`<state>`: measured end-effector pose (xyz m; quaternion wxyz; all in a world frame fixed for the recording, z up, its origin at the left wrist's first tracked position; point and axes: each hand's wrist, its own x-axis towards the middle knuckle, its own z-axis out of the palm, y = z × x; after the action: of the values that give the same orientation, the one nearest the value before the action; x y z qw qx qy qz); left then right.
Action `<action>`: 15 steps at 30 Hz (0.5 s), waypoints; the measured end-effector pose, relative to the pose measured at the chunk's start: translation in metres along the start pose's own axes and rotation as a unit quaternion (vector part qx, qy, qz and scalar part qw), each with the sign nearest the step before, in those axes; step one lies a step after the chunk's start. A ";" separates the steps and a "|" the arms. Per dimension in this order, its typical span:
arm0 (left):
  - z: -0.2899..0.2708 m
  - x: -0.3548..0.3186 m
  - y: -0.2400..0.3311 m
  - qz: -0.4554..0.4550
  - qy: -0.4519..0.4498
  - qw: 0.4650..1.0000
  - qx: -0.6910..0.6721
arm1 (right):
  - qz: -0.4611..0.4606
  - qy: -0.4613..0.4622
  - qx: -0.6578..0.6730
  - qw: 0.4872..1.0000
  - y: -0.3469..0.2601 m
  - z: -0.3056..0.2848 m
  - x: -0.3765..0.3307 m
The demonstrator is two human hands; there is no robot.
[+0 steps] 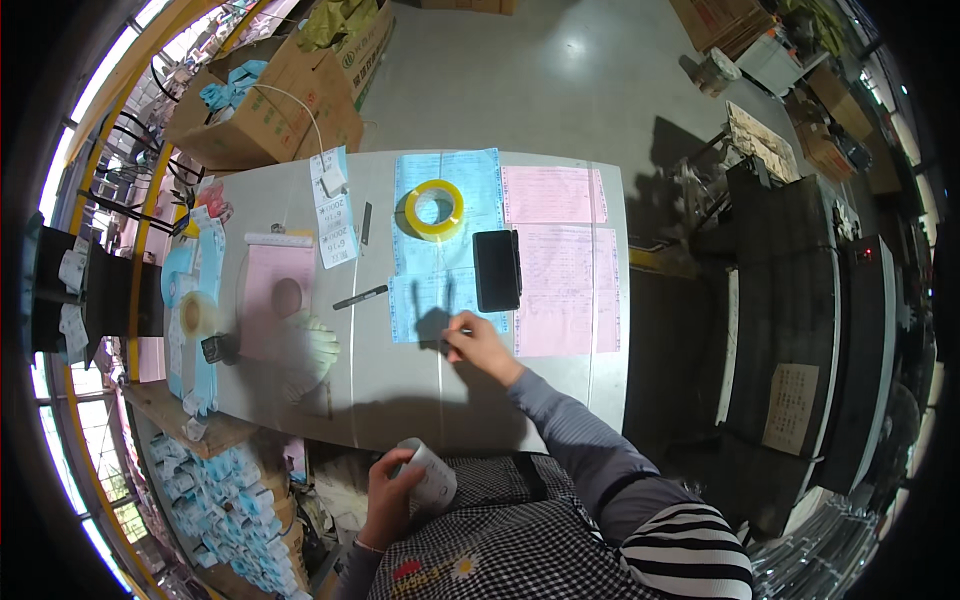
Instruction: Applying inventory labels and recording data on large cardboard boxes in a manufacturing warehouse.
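From my head view, my left hand [388,490] is wrapped around a white paper roll [432,475] held near my lap, below the table edge [400,440]. My right hand [478,345] has its fingers pinched together at the lower edge of the blue sheet [440,290] on the table, just below the black phone [496,270].

Paper, tape and smooth grey tabletop

Matt blue paper sheets [445,240] and pink paper forms [560,260] lie on the smooth table [400,370]; at twelve o'clock, a glossy yellow tape roll [434,209]; beside it, a glossy black phone [496,270].
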<state>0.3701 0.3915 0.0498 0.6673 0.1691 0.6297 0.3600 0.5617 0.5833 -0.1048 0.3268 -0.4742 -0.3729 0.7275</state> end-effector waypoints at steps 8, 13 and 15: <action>0.060 0.097 0.004 0.140 -0.159 0.955 0.206 | -0.100 0.206 0.120 0.966 -0.017 -0.142 -0.052; 0.119 0.157 -0.017 0.129 -0.203 0.883 0.402 | -0.175 0.345 0.114 0.915 -0.025 -0.199 -0.043; 0.136 0.175 -0.025 0.168 -0.215 0.845 0.460 | -0.215 0.356 0.091 0.905 -0.025 -0.210 -0.032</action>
<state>0.4980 0.5269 -0.0727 0.5610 0.6332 0.5255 0.0907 0.7718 0.6185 -0.1263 0.6280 -0.5782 -0.2567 0.4531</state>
